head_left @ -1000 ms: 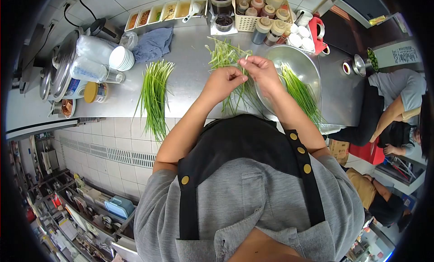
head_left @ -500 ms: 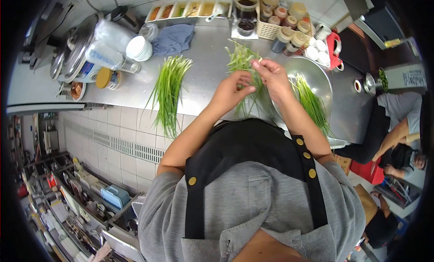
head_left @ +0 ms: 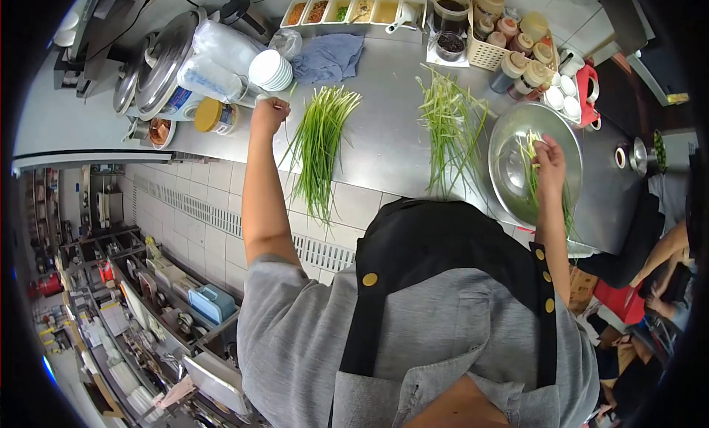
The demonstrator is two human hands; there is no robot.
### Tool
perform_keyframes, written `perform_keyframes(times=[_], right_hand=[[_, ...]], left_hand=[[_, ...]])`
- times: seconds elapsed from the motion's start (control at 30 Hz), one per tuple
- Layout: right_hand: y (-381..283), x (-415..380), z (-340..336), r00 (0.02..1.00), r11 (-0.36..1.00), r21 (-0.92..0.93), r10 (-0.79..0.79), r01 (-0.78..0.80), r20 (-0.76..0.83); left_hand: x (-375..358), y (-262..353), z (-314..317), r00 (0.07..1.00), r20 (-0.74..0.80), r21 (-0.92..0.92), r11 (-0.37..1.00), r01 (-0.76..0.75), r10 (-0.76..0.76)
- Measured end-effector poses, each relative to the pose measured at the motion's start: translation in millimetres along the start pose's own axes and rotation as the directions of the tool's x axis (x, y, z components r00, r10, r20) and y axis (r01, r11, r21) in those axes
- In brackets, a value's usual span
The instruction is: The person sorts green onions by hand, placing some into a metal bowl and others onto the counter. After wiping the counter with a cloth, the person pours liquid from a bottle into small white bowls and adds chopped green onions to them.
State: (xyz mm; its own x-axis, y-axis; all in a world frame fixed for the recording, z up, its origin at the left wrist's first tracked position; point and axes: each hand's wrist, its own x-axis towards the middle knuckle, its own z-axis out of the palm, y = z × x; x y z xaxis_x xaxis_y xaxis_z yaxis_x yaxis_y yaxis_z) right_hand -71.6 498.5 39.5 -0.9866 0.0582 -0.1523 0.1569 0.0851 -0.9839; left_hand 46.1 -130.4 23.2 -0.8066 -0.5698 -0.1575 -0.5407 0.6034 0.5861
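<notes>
My left hand point(head_left: 271, 116) is closed beside a large bunch of green chives point(head_left: 323, 136) on the steel counter, near the stacked white bowls. What its fingers pinch, if anything, is too small to make out. Over the metal bowl point(head_left: 507, 175), my right hand point(head_left: 549, 163) has its fingers closed at the pale ends of some chives point(head_left: 530, 149). Their green ends hang across the bowl's near rim. A looser, tangled heap of chives and pale trimmings point(head_left: 450, 129) lies between the bunch and the bowl.
Behind the counter stand a row of condiment trays point(head_left: 354, 11), a blue cloth point(head_left: 326, 57), stacked white bowls point(head_left: 270, 71) and a basket of sauce bottles point(head_left: 517, 40). A yellow-lidded jar point(head_left: 214, 116) is at left. Other people point(head_left: 668, 258) are at the right.
My hands have parted from above the tangled heap. The left has gone left past the large bunch; the right has moved over the bowl to the chives there. The camera view has shifted.
</notes>
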Motion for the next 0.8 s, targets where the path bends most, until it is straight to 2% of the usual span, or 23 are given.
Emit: perform_keyframes(times=[0.03, 0.07, 0.13, 0.23, 0.27, 0.3, 0.33, 0.37, 0.4, 0.43, 0.47, 0.5, 0.53, 0.57, 0.6, 0.63, 0.67, 0.7, 0.73, 0.77, 0.8], right_hand=[[5, -2, -10, 1.000, 1.000, 0.003, 0.009, -0.009, -0.007], [8, -4, -20, 0.997, 0.998, -0.048, 0.040, -0.044, -0.067], [31, 5, -49, 0.989, 0.992, -0.098, 0.060, -0.073, -0.136], [33, -1, -67, 0.970, 0.983, -0.129, 0.102, -0.132, -0.220], [46, 5, -79, 0.968, 0.983, -0.135, 0.092, -0.126, -0.235], [51, 5, -88, 0.970, 0.981, -0.177, 0.031, -0.075, -0.240], [53, 5, -91, 0.970, 0.975, -0.222, -0.031, -0.025, -0.243], [55, 7, -94, 0.967, 0.955, -0.295, -0.056, -0.020, -0.248], [69, 16, -98, 0.957, 0.879, -0.473, -0.188, 0.063, -0.223], [74, 18, -94, 0.945, 0.823, -0.539, -0.295, 0.176, -0.142], [79, 19, -86, 0.955, 0.813, -0.547, -0.286, 0.201, -0.073], [70, 13, -72, 0.967, 0.745, -0.647, -0.250, 0.165, -0.042], [62, 11, -59, 0.986, 0.703, -0.700, -0.167, 0.123, 0.006], [50, 8, -45, 0.996, 0.672, -0.736, -0.088, 0.076, 0.022], [46, 8, -33, 1.000, 0.557, -0.830, -0.027, 0.011, -0.005], [44, 9, -24, 0.999, 0.430, -0.901, 0.029, -0.050, -0.041], [44, 9, -19, 0.999, 0.432, -0.900, 0.023, -0.048, -0.043], [46, 8, -15, 0.998, 0.262, -0.964, 0.052, -0.050, -0.038], [49, 8, -13, 0.996, 0.082, -0.996, 0.083, -0.043, -0.036], [55, 11, -14, 0.996, 0.084, -0.996, 0.079, -0.039, -0.033], [62, 16, -17, 0.995, 0.082, -0.995, 0.086, -0.054, -0.047]], left_hand=[[14, -23, 8, 0.997, 0.074, -0.005, 1.000, 0.029, -0.028], [20, -28, 14, 0.996, 0.082, 0.001, 1.000, 0.026, -0.026], [25, -31, 22, 0.969, 0.204, 0.097, 0.988, 0.120, -0.138], [21, -22, 24, 0.953, 0.275, 0.115, 0.988, 0.102, -0.130], [17, -15, 21, 0.952, 0.287, 0.184, 0.981, 0.058, -0.110], [32, -31, 29, 0.957, 0.252, 0.280, 0.957, 0.069, -0.143], [40, -44, 39, 0.996, 0.084, 0.352, 0.935, -0.032, 0.003], [34, -26, 36, 0.998, 0.019, 0.307, 0.950, -0.055, 0.052], [11, 20, 29, 0.998, -0.037, 0.270, 0.962, -0.042, 0.054], [-10, 59, 30, 0.994, -0.099, 0.235, 0.972, -0.023, 0.047], [-14, 68, 48, 0.995, -0.082, 0.222, 0.974, -0.034, 0.053], [-17, 71, 64, 0.991, 0.063, -0.115, 0.988, -0.107, 0.115], [-21, 77, 76, 0.961, 0.173, -0.444, 0.888, -0.119, 0.215], [-37, 97, 92, 0.919, 0.332, -0.638, 0.768, 0.054, 0.212], [-57, 123, 110, 0.846, 0.474, -0.759, 0.602, 0.249, 0.247], [-71, 131, 133, 0.847, 0.432, -0.596, 0.803, 0.010, 0.310], [-82, 135, 158, 0.832, 0.405, -0.360, 0.902, -0.237, 0.380], [-102, 146, 175, 0.790, 0.288, 0.267, 0.747, -0.609, 0.541], [-129, 165, 179, 0.785, 0.126, 0.383, 0.700, -0.603, 0.607], [-138, 171, 185, 0.786, 0.122, 0.385, 0.700, -0.601, 0.607], [-144, 173, 191, 0.751, 0.127, 0.197, 0.725, -0.660, 0.649]])
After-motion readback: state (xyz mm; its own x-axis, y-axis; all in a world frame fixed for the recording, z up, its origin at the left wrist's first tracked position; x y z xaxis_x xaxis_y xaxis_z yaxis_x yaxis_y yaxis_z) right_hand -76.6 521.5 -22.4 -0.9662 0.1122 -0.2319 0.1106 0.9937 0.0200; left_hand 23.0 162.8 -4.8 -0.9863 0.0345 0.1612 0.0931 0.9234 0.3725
